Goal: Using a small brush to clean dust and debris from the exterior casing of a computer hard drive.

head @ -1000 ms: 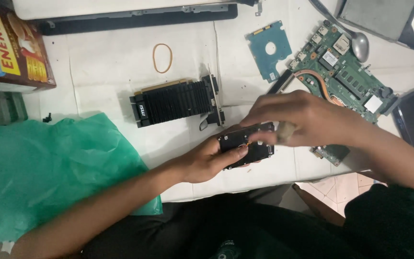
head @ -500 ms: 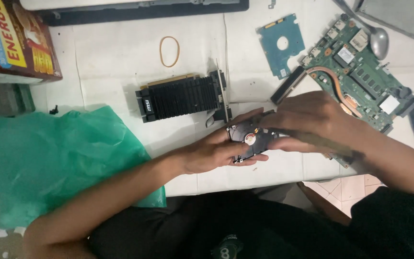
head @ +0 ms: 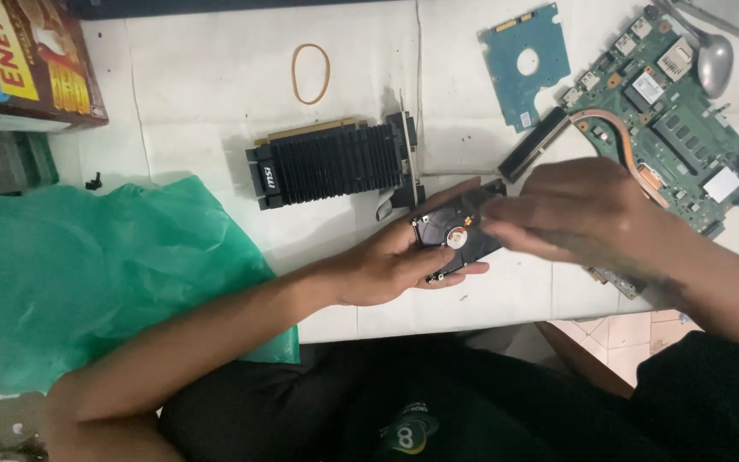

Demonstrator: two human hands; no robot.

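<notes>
Cradling the small black metal hard drive [head: 455, 239] in our left hand [head: 387, 269] above the white table [head: 198, 77], we are pinching its far edge with our right hand [head: 570, 210]; we are judging it dense, rigid, shock-sensitive, best gripped by its side edges.

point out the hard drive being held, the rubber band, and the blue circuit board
hard drive [head: 453, 239], head view, on its exposed underside by the round spindle hub.
rubber band [head: 294, 75], head view, on the loop's left edge.
blue circuit board [head: 506, 81], head view, on its left half.
</notes>
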